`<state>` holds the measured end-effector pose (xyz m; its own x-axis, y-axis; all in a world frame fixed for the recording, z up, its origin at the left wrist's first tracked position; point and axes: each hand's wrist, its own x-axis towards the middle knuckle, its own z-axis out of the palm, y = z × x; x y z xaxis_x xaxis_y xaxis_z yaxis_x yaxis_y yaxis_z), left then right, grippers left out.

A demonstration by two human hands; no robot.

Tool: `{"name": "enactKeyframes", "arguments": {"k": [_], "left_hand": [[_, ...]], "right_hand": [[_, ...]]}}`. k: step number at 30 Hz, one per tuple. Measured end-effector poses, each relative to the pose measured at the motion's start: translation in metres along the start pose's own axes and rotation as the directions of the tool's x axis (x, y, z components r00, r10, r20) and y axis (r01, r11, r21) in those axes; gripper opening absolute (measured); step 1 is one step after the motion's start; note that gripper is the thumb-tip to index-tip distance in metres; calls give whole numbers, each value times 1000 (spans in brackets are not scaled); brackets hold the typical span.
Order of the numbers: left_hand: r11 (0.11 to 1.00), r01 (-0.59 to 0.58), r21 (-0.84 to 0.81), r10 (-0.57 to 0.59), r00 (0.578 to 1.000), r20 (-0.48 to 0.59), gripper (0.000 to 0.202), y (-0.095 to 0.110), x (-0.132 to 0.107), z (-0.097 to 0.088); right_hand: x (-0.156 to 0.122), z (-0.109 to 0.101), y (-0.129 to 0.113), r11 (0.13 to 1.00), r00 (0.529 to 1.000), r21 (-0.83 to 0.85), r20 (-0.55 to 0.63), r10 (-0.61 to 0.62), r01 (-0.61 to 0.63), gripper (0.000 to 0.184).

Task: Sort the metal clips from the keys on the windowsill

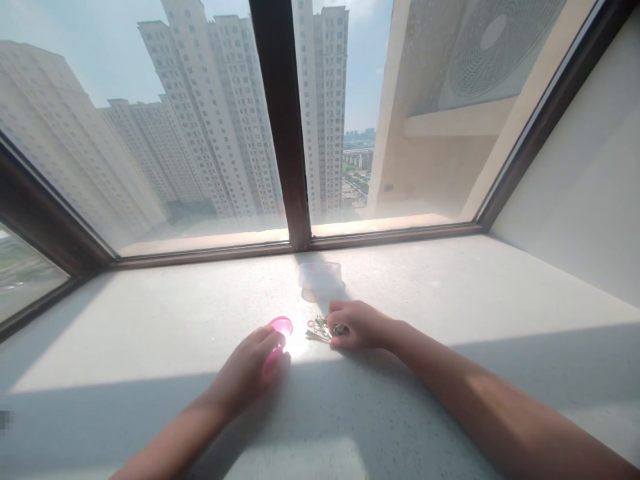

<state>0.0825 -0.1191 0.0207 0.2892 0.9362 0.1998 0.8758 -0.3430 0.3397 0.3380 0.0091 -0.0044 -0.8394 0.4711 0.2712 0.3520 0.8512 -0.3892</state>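
Observation:
My left hand (250, 373) rests on the pale stone windowsill (450, 300) with its fingers wrapped round a small translucent pink object (280, 328). My right hand (357, 325) lies just to the right of it, fingers curled over a bunch of metal keys (320, 329) that spreads out to the left of the hand. A small clear plastic container (321, 279) stands a little behind the keys, close to the window frame.
A dark window frame (280, 133) with a centre post runs along the back of the sill; tall buildings show through the glass. A white wall (580, 187) closes the right side. Sunlight and shadow bands cross the sill.

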Motion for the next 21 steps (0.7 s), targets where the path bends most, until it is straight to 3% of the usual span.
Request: {"name": "enactKeyframes", "arguments": {"k": [2, 10, 16, 21], "left_hand": [[998, -55, 3, 55, 998, -20, 13, 9, 17, 2], [993, -90, -80, 86, 995, -48, 26, 25, 74, 33], [981, -120, -151, 108, 990, -90, 28, 30, 69, 41], [979, -150, -141, 129, 980, -149, 26, 22, 68, 39]], "right_hand": [[0, 1, 0, 1000, 1000, -11, -14, 2, -2, 20], [-1, -5, -5, 998, 989, -45, -139, -57, 51, 7], [-2, -7, -6, 997, 959, 83, -283, 34, -11, 5], [0, -8, -7, 968, 934, 249, -351, 65, 26, 10]]}}
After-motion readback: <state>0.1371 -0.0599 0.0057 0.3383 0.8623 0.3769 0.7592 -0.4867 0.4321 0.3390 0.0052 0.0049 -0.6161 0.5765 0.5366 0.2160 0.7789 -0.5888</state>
